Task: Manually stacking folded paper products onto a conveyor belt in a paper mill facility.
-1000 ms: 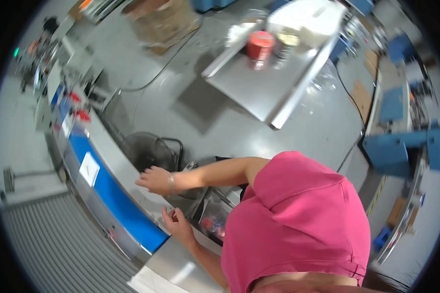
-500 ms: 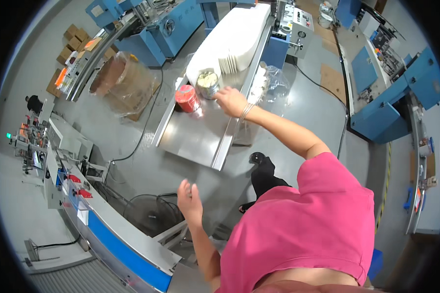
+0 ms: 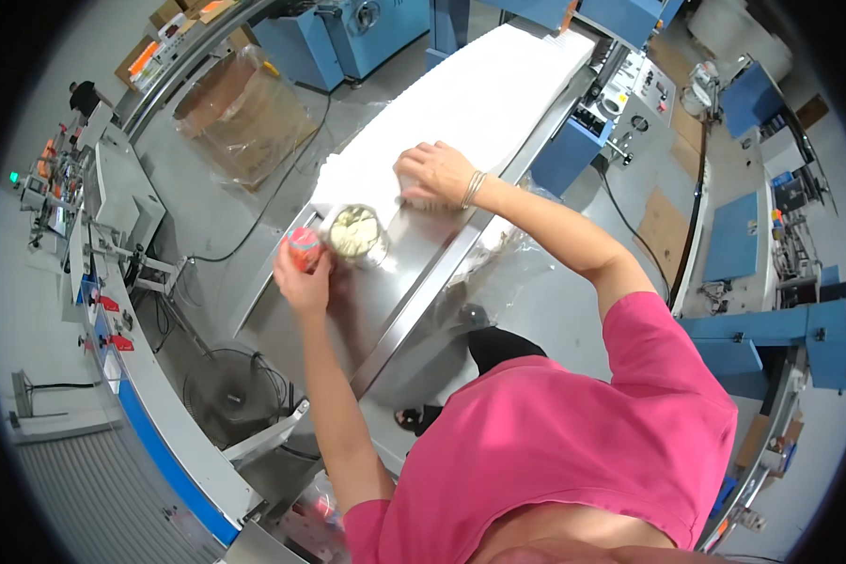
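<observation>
A red cylindrical can [image 3: 305, 248] stands at the left edge of the metal tray table [image 3: 348, 315], with the fingers of my left hand [image 3: 303, 282] wrapped around it. Right beside it is a clear round container [image 3: 355, 233] full of pale yellowish pieces. My right hand [image 3: 435, 174] bends over the near end of a long white stack of thin sheets [image 3: 479, 103]. Its fingers close on a small bunch of white pieces [image 3: 428, 201], whose ridged edges show under the palm. Part of that bunch is hidden by the hand.
Blue machines stand at the far end, one with a control panel [image 3: 637, 94]. A plastic-lined cardboard box [image 3: 244, 117] is on the floor at far left. A floor fan [image 3: 233, 395] and a blue-belted conveyor [image 3: 174, 461] lie at near left. Clear plastic [image 3: 498, 282] hangs along the table's right side.
My left hand has risen from beside the table to the red can. My right hand has left the clear container for the white pieces. The view has shifted closer to the table.
</observation>
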The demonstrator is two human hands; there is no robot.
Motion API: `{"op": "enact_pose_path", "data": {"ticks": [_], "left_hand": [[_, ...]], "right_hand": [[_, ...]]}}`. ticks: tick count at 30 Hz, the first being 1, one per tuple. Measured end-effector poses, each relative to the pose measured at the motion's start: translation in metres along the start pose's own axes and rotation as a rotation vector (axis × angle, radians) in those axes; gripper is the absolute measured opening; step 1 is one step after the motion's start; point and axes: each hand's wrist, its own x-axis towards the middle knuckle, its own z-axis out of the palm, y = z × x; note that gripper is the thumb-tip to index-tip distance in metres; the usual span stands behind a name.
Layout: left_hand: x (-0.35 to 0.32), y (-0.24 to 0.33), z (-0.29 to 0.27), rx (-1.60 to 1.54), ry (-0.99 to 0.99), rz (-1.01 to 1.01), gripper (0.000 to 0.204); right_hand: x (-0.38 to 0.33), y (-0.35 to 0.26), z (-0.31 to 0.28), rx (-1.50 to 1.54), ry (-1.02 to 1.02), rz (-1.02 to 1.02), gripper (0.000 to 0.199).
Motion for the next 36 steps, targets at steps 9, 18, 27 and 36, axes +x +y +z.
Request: {"op": "enact_pose_path", "data": {"ticks": [9, 18, 27, 36], "left_hand": [[-0.073, 0.075, -0.025, -0.002, -0.199, -0.081, 0.084], [-0.063, 0.157, 0.025, 0.068, -0.322, -0.099, 0.086], [-0.034, 0.205, 0.092, 0.042, -0.406, -0.179, 0.089], [-0.030, 0.195, 0.147, -0.095, -0.374, 0.046, 0.092]], "right_hand": [[-0.027, 0.031, -0.012, 0.096, -0.081, -0.230, 0.034], [-0.077, 0.067, -0.017, 0.000, -0.027, -0.369, 0.009], [-0.087, 0.079, -0.026, 0.039, -0.147, -0.401, 0.022], [-0.070, 0.068, -0.061, 0.432, 0.050, -0.272, 0.032]]}}
